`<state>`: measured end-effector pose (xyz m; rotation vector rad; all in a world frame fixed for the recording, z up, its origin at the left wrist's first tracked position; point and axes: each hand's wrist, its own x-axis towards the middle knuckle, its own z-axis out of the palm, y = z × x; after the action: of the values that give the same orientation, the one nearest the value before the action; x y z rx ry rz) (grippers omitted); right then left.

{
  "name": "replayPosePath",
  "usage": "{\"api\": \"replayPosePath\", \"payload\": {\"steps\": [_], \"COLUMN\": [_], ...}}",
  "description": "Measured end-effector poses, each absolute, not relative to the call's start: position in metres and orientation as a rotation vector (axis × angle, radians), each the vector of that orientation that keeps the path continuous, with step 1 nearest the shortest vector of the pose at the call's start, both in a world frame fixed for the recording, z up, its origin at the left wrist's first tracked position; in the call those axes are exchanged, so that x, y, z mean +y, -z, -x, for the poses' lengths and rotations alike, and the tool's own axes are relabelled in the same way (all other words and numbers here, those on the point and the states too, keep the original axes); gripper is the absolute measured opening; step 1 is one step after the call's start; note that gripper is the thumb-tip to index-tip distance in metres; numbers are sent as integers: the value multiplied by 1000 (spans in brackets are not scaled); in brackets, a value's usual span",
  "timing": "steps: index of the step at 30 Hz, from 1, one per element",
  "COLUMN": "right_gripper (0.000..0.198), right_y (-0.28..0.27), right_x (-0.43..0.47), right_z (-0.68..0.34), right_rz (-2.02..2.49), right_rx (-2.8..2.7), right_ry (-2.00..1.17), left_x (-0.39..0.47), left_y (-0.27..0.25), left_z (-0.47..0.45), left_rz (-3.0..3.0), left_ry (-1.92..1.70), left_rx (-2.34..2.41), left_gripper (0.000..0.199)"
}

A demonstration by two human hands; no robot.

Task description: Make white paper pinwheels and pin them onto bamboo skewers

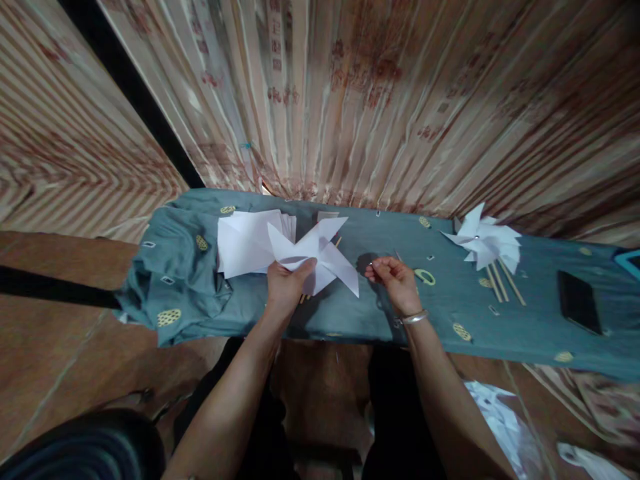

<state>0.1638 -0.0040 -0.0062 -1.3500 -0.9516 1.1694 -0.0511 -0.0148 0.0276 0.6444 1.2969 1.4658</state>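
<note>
My left hand (287, 287) is closed on a white paper pinwheel (327, 250), with the thumb pressed on its middle. My right hand (395, 280), with a silver bangle on the wrist, pinches a tiny shiny thing just right of the pinwheel, too small to name. Beside my left hand lies a stack of white paper sheets (245, 243), partly behind the pinwheel. Ends of wooden sticks (305, 298) show under the pinwheel. Right of my right hand lie scissors (425, 277) with a pale green handle.
Several white pinwheels (483, 240) on wooden sticks (500, 280) lie farther right. Past them are a black phone (579, 303) and a blue-edged object (629, 260). A patterned curtain (320, 100) hangs behind the narrow cloth-covered table (360, 327). White paper in plastic (495, 413) sits on the floor.
</note>
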Motion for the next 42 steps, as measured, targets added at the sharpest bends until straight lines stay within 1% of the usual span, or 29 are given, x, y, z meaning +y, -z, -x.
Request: {"api": "replayPosePath", "payload": {"steps": [4,10,14,18,21,24,29,34,42], "right_gripper": [36,18,6,10,14,14,9,8,18], "right_y": [-17,-36,-38,-37,-32,-25,-15,-8,-11], "right_x": [-17,-43,-60,-65,-61,-56,-51,-46,-40], "right_z": [-186,-199,-186,-171,-167,-168,-172,-173,-171], "right_rz": [1296,1275,1372,1456,1446,1471,1491,1370,1221], "right_rx": [-918,-1046,-1281,-1587,-1691,-1647,-1423,-1228,-1001], "right_ry": [-1109,-962,-732,-495,-428,-494,-694,-929,-1136], "left_x": [-12,-4,-3,-5,-7,-8,-10,-9,-7], "left_y": [-17,2,5,4,1,-4,-8,-5,-2], "left_z": [31,3,-14,-28,-35,-42,-45,-40,-34], "left_rz": [-808,-1014,-1165,-1242,-1272,-1281,-1307,-1252,-1164], "left_ry": [-1394,-1329,-1287,-1252,-1229,-1206,-1182,-1152,-1148], "left_rx": [1277,1314,1322,1305,1286,1317,1315,1290,1167], "left_gripper": [23,24,21,23,25,28,26,31,34]}}
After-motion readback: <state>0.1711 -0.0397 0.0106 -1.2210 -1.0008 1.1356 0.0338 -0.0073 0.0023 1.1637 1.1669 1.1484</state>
